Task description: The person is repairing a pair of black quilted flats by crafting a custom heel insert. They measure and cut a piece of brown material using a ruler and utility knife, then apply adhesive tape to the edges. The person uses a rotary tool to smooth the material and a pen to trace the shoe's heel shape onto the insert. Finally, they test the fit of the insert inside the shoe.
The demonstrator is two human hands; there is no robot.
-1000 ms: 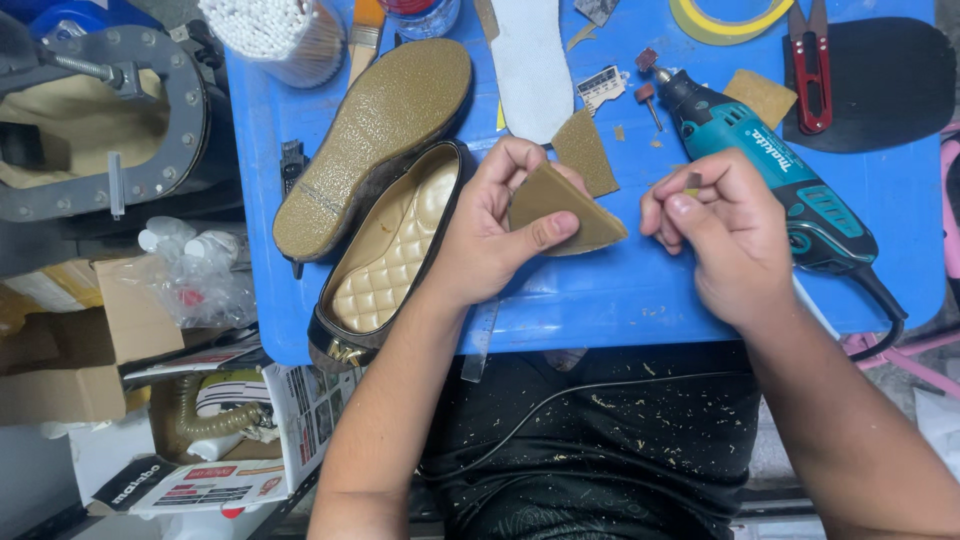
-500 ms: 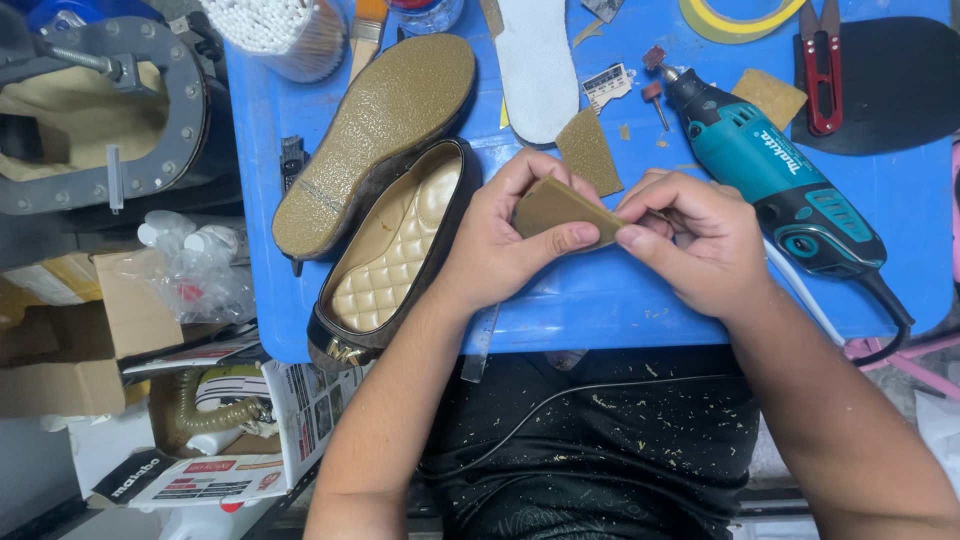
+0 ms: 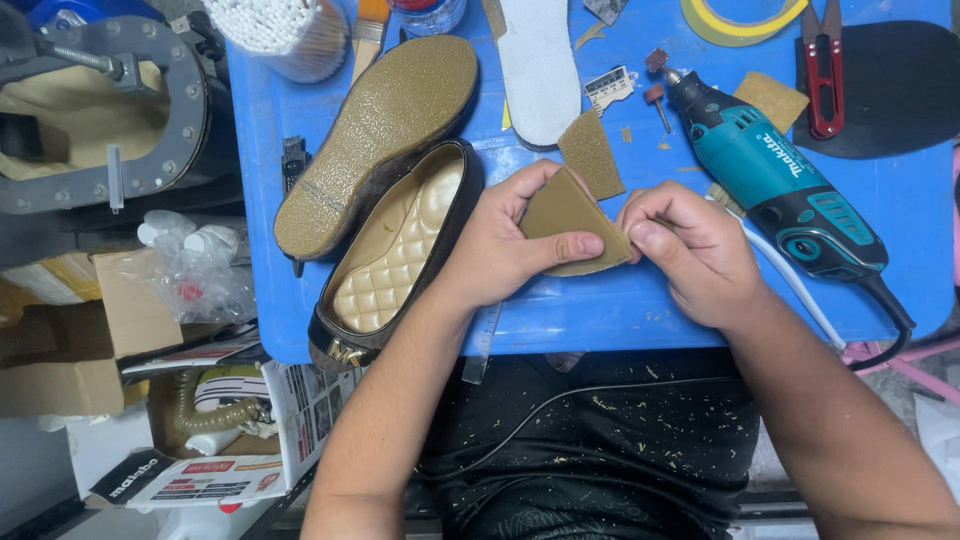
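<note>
My left hand [image 3: 505,245] grips a tan, wedge-shaped rubber sole piece [image 3: 562,210] over the blue table [image 3: 600,310], thumb laid across its lower edge. My right hand [image 3: 690,250] pinches the same piece at its right corner. Just left of my left hand lie two flat shoes: one upright with a quilted gold insole [image 3: 395,255], the other turned over showing its tan sole [image 3: 375,140]. A second small tan sole scrap [image 3: 592,152] rests above the held piece.
A teal rotary tool [image 3: 775,185] with its cord lies right of my hands. A white insole [image 3: 540,70], red snips [image 3: 825,65], a yellow tape roll [image 3: 735,20] and a cup of cotton swabs [image 3: 275,30] line the far edge. Boxes and clutter sit at the left.
My right hand has moved left from beside the rotary tool and taken hold of the sole piece's right corner. The left hand has kept its grip.
</note>
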